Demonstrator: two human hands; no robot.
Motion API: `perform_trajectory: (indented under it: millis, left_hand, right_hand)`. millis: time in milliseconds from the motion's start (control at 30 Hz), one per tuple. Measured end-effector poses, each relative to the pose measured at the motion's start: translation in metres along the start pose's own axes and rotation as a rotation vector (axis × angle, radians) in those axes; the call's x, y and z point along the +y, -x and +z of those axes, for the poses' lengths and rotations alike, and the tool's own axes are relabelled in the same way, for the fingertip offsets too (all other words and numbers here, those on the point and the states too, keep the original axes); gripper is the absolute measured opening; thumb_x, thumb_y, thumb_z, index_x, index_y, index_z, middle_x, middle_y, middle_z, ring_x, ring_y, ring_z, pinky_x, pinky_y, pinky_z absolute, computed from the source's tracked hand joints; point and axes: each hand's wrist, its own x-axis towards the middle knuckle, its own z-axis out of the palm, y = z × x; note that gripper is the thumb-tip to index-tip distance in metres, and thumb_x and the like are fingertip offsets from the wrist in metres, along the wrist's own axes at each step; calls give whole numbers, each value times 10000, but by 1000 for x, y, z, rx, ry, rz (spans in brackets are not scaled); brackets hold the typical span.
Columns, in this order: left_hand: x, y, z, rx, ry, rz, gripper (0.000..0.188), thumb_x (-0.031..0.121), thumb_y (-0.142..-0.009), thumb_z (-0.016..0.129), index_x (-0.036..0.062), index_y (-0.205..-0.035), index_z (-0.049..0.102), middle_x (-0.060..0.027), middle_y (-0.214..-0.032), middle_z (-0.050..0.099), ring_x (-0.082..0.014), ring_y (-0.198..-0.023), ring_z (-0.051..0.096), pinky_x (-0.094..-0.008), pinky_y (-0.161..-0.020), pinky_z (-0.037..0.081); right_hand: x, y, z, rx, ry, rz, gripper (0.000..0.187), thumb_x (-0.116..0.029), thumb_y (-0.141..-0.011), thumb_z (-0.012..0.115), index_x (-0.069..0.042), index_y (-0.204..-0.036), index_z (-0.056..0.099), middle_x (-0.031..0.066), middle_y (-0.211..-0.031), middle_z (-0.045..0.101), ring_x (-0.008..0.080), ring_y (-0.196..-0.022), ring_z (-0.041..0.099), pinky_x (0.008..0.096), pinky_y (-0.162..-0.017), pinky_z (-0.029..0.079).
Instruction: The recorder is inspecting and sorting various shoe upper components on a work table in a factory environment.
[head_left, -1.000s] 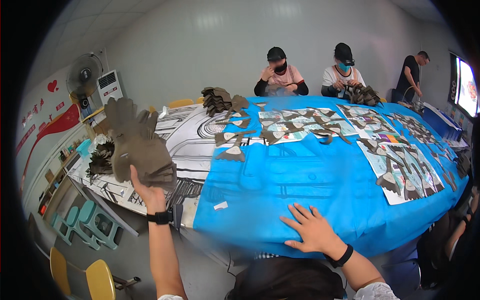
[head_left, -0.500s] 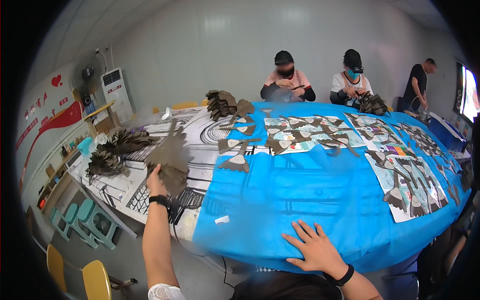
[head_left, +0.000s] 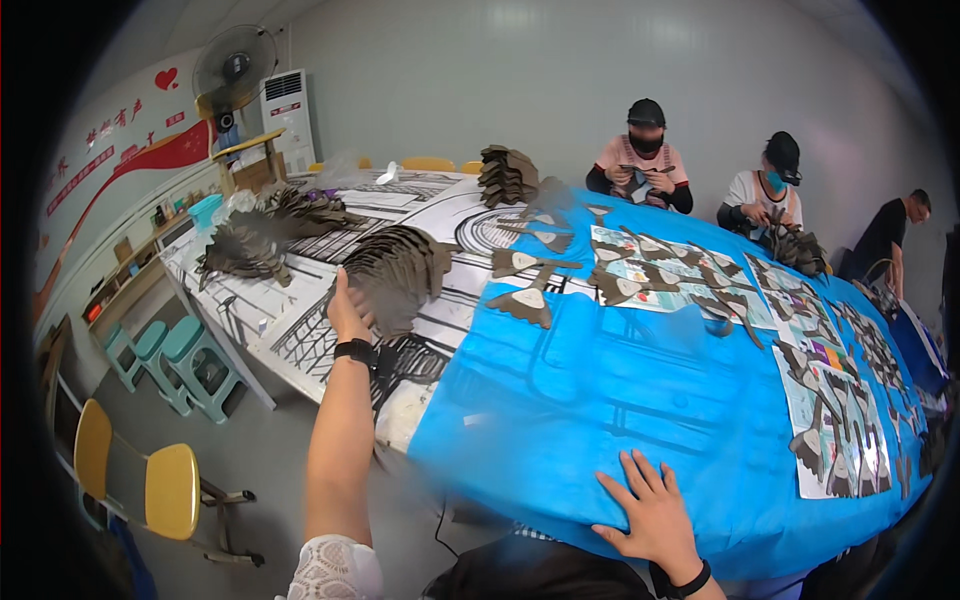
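Note:
At the left part of the table, my left hand (head_left: 349, 309) is closed on the near-left edge of a thick stack of brown fan-shaped felt-like pieces (head_left: 408, 268) with scalloped rims. Its fingertips are partly hidden by the stack. My right hand (head_left: 652, 508) lies flat on the blue table cover (head_left: 560, 420), fingers spread, holding nothing. Between the hands and farther off, single brown fan-shaped pieces with pale patches (head_left: 527, 303) lie on the cover.
More brown stacks (head_left: 243, 247) (head_left: 508, 177) sit on the black-and-white patterned tabletop (head_left: 290, 340). Printed sheets (head_left: 815, 480) bearing brown pieces lie at right. Two people (head_left: 645, 160) (head_left: 768, 190) work across the table; another person (head_left: 885, 240) stands farther right. Stools (head_left: 200, 370) and a yellow chair (head_left: 172, 490) stand at left.
The view has swung left, so the scene sits farther right. In my left hand the brown stack has tipped over, showing its layered scalloped edges. My right hand stays flat on the cover.

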Motion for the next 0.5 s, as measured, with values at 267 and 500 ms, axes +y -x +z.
perform_trajectory:
  millis: [267, 500]
  left_hand:
    - [51, 86, 5, 117, 13, 270, 283, 288, -892, 672, 30, -929, 559, -37, -781, 562, -152, -693, 556, -295, -586, 452]
    - [16, 266, -68, -2364, -226, 153, 417, 277, -944, 617, -22, -1231, 572, -170, -1213, 606, -282, -1121, 575, -374, -944, 442]
  right_hand:
    - [-3, 1, -1, 40, 18, 17, 665, -580, -803, 625, -229, -1361, 534, 203, -1411, 460, 343, -1353, 384, 583, -1048, 307]
    - [-2, 1, 4, 1, 51, 7, 686, -592, -798, 622, -235, -1375, 519, 203, -1429, 441, 346, -1360, 375, 588, -1053, 304]
